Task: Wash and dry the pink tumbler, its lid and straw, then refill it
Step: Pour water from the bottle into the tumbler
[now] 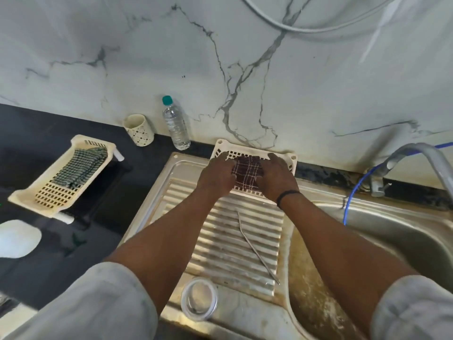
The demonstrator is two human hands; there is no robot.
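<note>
Both hands are on a dark red checked cloth (247, 170) lying in a cream perforated tray (289, 159) at the back of the steel drainboard (220, 241). My left hand (215, 177) holds the cloth's left edge and my right hand (275, 177) holds its right edge. A bent metal straw (256, 249) lies on the drainboard ridges. The clear round lid (199, 298) rests at the drainboard's front edge. The pink tumbler is not in view.
A water bottle with a green cap (175, 123) and a patterned cup (138, 130) stand by the marble wall. A second cream tray (61, 176) with a green checked cloth sits on the black counter at left. The sink basin (380, 241) and tap (416, 153) are at right.
</note>
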